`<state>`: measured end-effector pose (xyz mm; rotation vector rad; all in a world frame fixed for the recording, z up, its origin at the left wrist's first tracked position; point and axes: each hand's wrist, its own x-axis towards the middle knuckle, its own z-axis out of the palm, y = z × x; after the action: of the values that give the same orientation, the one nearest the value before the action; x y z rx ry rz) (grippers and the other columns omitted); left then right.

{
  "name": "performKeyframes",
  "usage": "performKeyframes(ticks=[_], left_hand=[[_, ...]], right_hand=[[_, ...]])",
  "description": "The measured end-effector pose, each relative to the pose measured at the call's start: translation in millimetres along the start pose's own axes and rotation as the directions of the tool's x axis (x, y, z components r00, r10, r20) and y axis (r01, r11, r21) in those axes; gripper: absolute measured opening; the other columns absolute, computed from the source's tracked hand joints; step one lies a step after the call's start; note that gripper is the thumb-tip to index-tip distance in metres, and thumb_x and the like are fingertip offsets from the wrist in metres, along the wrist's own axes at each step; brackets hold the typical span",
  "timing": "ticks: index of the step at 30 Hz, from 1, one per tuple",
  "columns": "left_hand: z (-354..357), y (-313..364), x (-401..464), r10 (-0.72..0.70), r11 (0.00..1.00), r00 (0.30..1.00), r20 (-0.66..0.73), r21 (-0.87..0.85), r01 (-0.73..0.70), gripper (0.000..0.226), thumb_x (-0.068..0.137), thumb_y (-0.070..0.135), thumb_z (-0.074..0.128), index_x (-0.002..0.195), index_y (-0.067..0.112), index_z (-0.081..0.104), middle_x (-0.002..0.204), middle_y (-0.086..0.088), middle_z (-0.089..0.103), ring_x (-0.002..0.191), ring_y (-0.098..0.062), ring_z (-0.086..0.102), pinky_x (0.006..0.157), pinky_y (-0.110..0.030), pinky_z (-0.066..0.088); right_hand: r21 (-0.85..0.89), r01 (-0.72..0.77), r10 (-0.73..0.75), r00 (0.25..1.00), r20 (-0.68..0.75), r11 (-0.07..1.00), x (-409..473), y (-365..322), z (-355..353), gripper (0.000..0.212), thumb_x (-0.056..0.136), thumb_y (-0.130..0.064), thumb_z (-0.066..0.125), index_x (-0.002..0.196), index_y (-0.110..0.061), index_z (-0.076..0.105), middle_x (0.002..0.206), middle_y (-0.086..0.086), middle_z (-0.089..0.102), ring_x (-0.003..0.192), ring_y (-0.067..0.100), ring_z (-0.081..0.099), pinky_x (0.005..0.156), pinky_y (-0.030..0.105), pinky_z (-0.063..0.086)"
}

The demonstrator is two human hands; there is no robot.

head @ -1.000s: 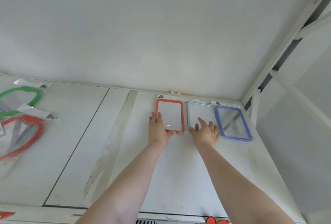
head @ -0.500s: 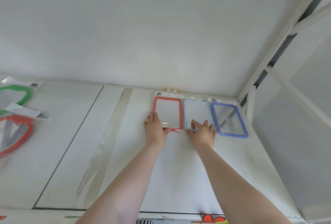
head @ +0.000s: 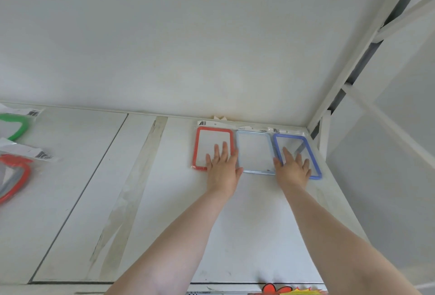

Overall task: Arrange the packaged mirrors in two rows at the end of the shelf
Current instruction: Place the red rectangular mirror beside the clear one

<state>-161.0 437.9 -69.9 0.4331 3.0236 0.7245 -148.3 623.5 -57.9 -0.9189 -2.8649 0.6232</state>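
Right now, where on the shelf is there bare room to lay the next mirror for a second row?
Bare shelf lies just in front of the three mirrors, red, pale blue and blue, around both forearms. More bare room runs left of the red one. The back right corner is crowded: the row touches the wall, with the left hand and right hand flat on it.

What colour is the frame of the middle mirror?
Pale blue middle mirror, seen from the head view.
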Motion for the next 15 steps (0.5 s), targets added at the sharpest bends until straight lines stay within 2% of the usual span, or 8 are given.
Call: performKeyframes(ticks=[3,7,11,15], left_hand=[[8.6,7.6,7.7,-0.046,0.999,0.997,0.059,0.003,0.046,0.056,0.101,0.030,0.038,0.152,0.024,0.015,0.163,-0.005,0.002,0.151,-0.029,-0.003,0.120,-0.048,-0.001],[14.4,6.0,10.9,-0.061,0.995,0.997,0.055,0.082,0.056,0.051,0.102,0.024,0.034,0.151,0.020,0.021,0.162,-0.007,0.009,0.150,-0.031,0.005,0.121,-0.047,0.004],[9.5,10.0,10.0,-0.071,0.996,0.996,0.058,0.049,0.068,0.052,0.101,0.026,0.037,0.151,0.022,0.021,0.162,-0.008,0.008,0.150,-0.031,0.003,0.121,-0.046,0.003],[-6.7,12.2,11.6,-0.111,0.993,0.992,0.061,0.038,0.109,0.054,0.099,0.028,0.043,0.149,0.022,0.026,0.161,-0.010,0.013,0.149,-0.034,0.009,0.121,-0.047,0.006]], right_hand=[[-0.081,0.023,-0.016,0.996,0.091,0.996,5.5,13.6,8.1,0.059,0.097,-0.052,0.035,0.151,-0.035,0.019,0.161,0.007,0.011,0.149,0.032,0.003,0.120,0.049,0.002],[-0.114,0.056,-0.046,0.995,0.092,0.992,3.0,19.3,11.7,0.058,0.096,-0.052,0.035,0.151,-0.036,0.021,0.161,0.006,0.011,0.149,0.031,0.004,0.120,0.048,0.001],[-0.102,0.048,-0.037,0.994,0.105,0.994,5.0,15.0,3.0,0.060,0.095,-0.053,0.037,0.150,-0.035,0.022,0.161,0.007,0.013,0.148,0.032,0.007,0.120,0.049,0.004],[-0.064,0.078,-0.074,0.996,0.052,0.995,8.0,2.9,-16.3,0.058,0.096,-0.050,0.040,0.149,-0.032,0.027,0.160,0.008,0.018,0.149,0.031,0.008,0.120,0.047,0.007]])
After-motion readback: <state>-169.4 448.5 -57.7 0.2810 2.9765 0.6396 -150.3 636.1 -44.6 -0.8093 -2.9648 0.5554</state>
